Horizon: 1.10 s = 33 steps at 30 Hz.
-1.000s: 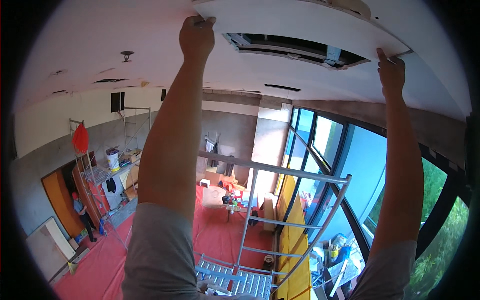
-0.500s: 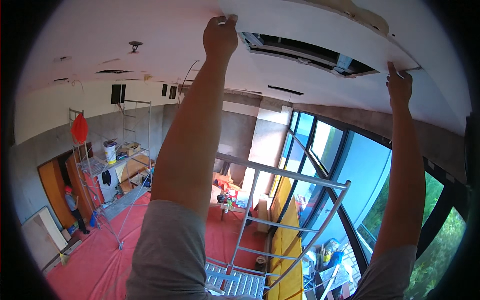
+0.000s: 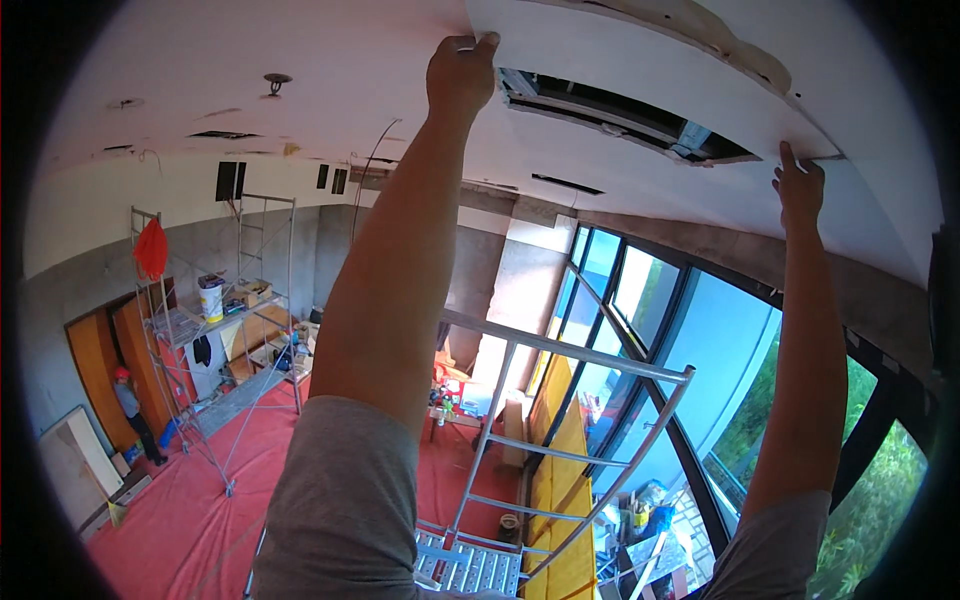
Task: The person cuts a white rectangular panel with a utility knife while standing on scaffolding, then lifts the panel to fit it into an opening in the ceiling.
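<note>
Both my arms reach up to a white plasterboard panel (image 3: pixel 640 75) beside a long rectangular opening (image 3: pixel 630 115) in the ceiling. My left hand (image 3: pixel 462 80) is closed at the panel's left edge, its thumb against the board and the other fingers curled. At the panel's right end, my right hand (image 3: pixel 800 188) presses up with its index finger extended and the other fingers bent. Metal framing shows inside the dark opening. Along the panel's far side runs a ragged, torn-looking board edge (image 3: pixel 745 55).
A metal scaffold guardrail (image 3: pixel 570 345) and perforated platform (image 3: pixel 470 567) are below me. Another scaffold (image 3: pixel 215 395) at left carries a white bucket (image 3: pixel 210 298). A person in a red helmet (image 3: pixel 140 415) stands by the wooden doors (image 3: pixel 95 375). Windows line the right; red sheeting (image 3: pixel 190 525) covers the floor.
Both hands and the panel sit slightly lower in view, the left hand also farther right. The room has shifted a little left. Both hands stay on the panel.
</note>
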### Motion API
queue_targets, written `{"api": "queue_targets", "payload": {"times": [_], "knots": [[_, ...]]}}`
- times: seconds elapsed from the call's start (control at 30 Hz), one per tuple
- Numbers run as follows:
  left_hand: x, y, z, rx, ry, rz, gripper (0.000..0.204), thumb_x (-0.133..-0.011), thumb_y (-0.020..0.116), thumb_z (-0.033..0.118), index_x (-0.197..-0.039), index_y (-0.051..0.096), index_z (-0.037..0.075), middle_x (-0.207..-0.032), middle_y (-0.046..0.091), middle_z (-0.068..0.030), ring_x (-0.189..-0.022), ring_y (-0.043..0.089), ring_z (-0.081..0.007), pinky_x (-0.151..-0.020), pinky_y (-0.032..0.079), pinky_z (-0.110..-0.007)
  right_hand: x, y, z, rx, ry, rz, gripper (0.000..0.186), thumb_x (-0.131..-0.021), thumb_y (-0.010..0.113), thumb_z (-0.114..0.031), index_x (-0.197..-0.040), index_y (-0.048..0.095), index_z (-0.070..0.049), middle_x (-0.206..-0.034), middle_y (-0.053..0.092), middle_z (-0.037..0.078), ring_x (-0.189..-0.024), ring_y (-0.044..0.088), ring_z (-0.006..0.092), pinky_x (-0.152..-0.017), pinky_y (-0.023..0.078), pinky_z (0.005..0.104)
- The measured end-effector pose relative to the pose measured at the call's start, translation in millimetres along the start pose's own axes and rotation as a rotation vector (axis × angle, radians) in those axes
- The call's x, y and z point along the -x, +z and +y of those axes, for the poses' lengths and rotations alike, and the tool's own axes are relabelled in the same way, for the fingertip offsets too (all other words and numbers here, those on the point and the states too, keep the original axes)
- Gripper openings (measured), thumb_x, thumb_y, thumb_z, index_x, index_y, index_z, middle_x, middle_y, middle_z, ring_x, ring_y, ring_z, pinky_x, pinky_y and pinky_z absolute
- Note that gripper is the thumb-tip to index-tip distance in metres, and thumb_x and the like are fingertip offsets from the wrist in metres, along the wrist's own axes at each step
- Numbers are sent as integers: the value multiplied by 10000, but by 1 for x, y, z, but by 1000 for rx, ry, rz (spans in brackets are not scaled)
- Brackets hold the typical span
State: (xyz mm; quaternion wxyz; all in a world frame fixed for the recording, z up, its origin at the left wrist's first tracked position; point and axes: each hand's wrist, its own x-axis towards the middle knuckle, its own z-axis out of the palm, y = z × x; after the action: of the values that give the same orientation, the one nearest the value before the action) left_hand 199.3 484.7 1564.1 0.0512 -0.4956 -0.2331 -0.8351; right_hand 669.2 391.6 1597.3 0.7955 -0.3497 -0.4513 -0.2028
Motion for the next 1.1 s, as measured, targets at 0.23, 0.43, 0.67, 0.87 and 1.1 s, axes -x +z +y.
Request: {"api": "queue_targets", "payload": {"times": [0.23,0.43,0.67,0.87,1.1], "knots": [[7,11,-1,78,-37,-36,626,-905,689,544,-1165,663,-25,-1000,739,-178,-932,715,-301,-885,531,-391,-5,-11,6,-26,42,-21,758,-908,770,-408,-1355,429,100,-1062,653,182,-858,676,205,-741,589,310],[-8,19,-20,328,-365,-306,729,-891,687,631,-1174,658,-41,-1024,721,-183,-951,699,-306,-882,530,-412,0,-4,4,-45,84,-45,780,-913,762,-408,-1385,395,93,-1173,622,217,-963,690,254,-792,605,332],[-21,9,-32,220,-178,9,607,-895,724,541,-1141,671,-11,-1017,714,-167,-966,680,-317,-898,519,-413,8,13,-16,-42,112,-76,780,-915,759,-402,-1403,383,78,-1206,610,221,-1011,690,289,-806,613,353],[2,9,0,170,175,183,499,-823,790,374,-1129,667,0,-1091,737,-157,-1020,694,-313,-919,519,-403,3,0,-5,-51,107,-39,775,-920,758,-378,-1412,367,75,-1203,607,218,-1015,687,293,-808,616,363],[-13,-13,-4,100,127,11,428,-841,815,349,-1092,713,18,-1003,760,-89,-856,707,-172,-792,542,-308,4,4,-5,-104,117,-67,786,-924,759,-359,-1431,346,76,-1232,591,222,-1044,679,286,-833,613,364]]}}
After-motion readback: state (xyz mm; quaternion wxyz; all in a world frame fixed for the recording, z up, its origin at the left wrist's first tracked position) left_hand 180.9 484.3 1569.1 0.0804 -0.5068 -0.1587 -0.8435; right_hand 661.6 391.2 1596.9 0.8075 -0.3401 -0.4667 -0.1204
